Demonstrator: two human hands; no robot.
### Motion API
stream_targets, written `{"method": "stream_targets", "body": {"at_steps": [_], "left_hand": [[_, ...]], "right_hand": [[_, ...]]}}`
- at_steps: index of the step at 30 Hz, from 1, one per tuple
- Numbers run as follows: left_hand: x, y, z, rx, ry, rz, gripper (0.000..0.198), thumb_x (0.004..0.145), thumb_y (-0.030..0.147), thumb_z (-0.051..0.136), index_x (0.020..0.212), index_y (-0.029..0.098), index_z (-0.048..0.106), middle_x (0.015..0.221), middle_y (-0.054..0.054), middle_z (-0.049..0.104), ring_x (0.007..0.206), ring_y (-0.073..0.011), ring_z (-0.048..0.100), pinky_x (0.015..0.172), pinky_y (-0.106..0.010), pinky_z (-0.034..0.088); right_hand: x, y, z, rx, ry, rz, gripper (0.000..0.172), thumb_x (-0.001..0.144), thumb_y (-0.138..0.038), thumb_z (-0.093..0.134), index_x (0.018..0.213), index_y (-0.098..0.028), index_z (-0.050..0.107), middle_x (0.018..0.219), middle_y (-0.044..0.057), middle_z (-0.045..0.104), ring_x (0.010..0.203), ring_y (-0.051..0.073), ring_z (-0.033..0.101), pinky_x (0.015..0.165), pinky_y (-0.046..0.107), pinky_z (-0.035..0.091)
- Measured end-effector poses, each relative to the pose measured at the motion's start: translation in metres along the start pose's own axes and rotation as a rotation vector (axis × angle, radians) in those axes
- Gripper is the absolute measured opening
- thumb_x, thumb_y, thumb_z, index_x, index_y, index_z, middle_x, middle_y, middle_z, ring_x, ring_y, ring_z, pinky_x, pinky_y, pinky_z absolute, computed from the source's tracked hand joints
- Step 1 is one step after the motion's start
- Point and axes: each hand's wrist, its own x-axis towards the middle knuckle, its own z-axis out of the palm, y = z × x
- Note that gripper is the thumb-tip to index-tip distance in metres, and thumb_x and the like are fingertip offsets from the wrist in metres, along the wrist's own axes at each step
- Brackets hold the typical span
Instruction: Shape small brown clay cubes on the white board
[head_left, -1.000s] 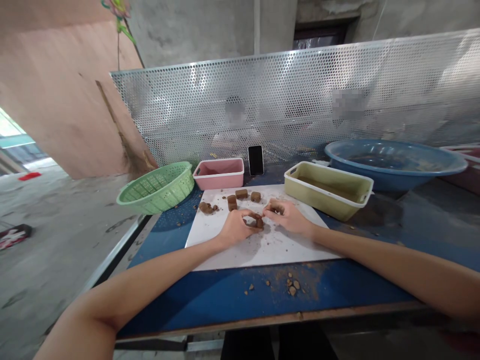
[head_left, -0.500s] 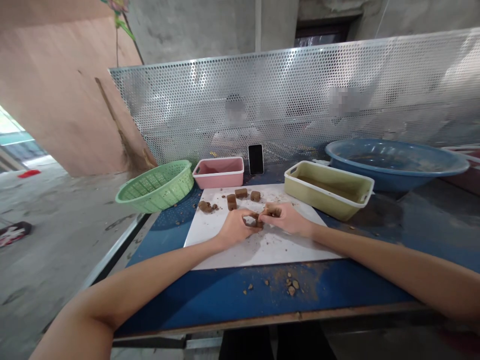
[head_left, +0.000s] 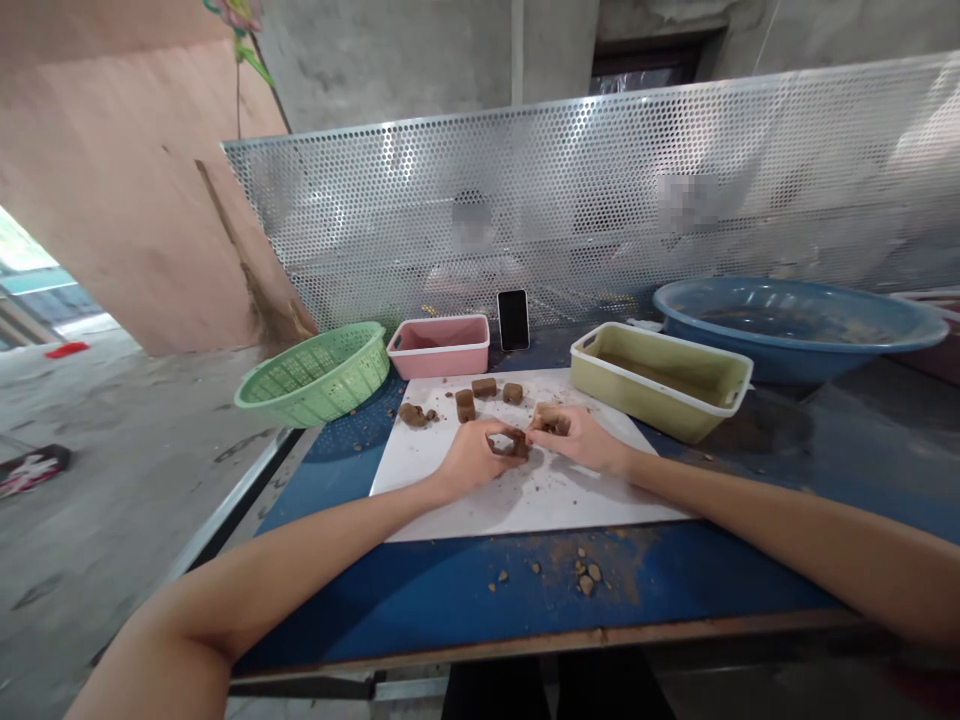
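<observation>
Both of my hands rest on a white board (head_left: 540, 500) lying on the blue table (head_left: 420, 590). My left hand (head_left: 472, 460) curls its fingers round a small brown clay lump (head_left: 516, 441). My right hand (head_left: 574, 435) is closed just to the right, pinching another bit of brown clay (head_left: 546, 418). Three shaped clay blocks (head_left: 484, 388) stand at the far side of the board, and a rough clay lump (head_left: 411, 414) lies at its left corner.
Behind the board stand a green basket (head_left: 315, 375), a pink tub (head_left: 439, 345), a black phone (head_left: 513, 319), a yellow-green tub (head_left: 660, 378) and a blue basin (head_left: 795, 320) holding muddy water. A perforated metal screen (head_left: 600, 200) closes the back. Clay crumbs (head_left: 581, 572) dot the table front.
My hands stay almost in place; the left fingers have closed a little more round the clay lump. The camera has shifted slightly.
</observation>
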Motion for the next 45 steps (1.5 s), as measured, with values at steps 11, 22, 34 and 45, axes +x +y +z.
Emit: {"method": "stream_targets", "body": {"at_steps": [11, 22, 34, 45], "left_hand": [[0.0012, 0.0004, -0.0005, -0.031, -0.010, 0.023, 0.021, 0.075, 0.018, 0.086, 0.096, 0.022, 0.085, 0.093, -0.002, 0.083, 0.080, -0.0178, 0.072, 0.072, -0.028, 0.056], [-0.0011, 0.0027, 0.0003, 0.058, 0.046, 0.061, 0.018, 0.076, 0.019, 0.090, 0.092, 0.022, 0.083, 0.095, -0.002, 0.082, 0.082, -0.0177, 0.071, 0.074, -0.028, 0.054], [-0.0043, 0.0039, 0.0037, 0.202, 0.133, 0.084, 0.015, 0.076, 0.019, 0.087, 0.079, 0.020, 0.072, 0.088, -0.003, 0.071, 0.082, -0.0188, 0.066, 0.078, -0.032, 0.053], [-0.0031, 0.0030, 0.0038, 0.169, 0.113, 0.068, 0.013, 0.075, 0.020, 0.086, 0.080, 0.020, 0.074, 0.090, -0.003, 0.071, 0.080, -0.0180, 0.066, 0.075, -0.031, 0.052]], "right_hand": [[0.0005, -0.0024, -0.0029, -0.024, 0.015, 0.018, 0.034, 0.095, -0.052, 0.069, 0.081, -0.022, 0.074, 0.081, 0.005, 0.071, 0.077, 0.020, 0.062, 0.075, 0.034, 0.049], [-0.0010, -0.0036, -0.0042, -0.051, 0.116, 0.006, 0.039, 0.096, -0.059, 0.069, 0.081, -0.024, 0.075, 0.082, 0.005, 0.071, 0.079, 0.021, 0.063, 0.077, 0.036, 0.048], [-0.0007, -0.0052, -0.0024, -0.019, 0.078, 0.006, 0.042, 0.096, -0.061, 0.068, 0.082, -0.022, 0.077, 0.084, 0.005, 0.071, 0.079, 0.021, 0.061, 0.077, 0.036, 0.047], [-0.0018, -0.0078, -0.0030, -0.037, 0.040, -0.026, 0.042, 0.097, -0.061, 0.068, 0.084, -0.023, 0.081, 0.083, 0.005, 0.071, 0.079, 0.021, 0.062, 0.078, 0.036, 0.045]]}}
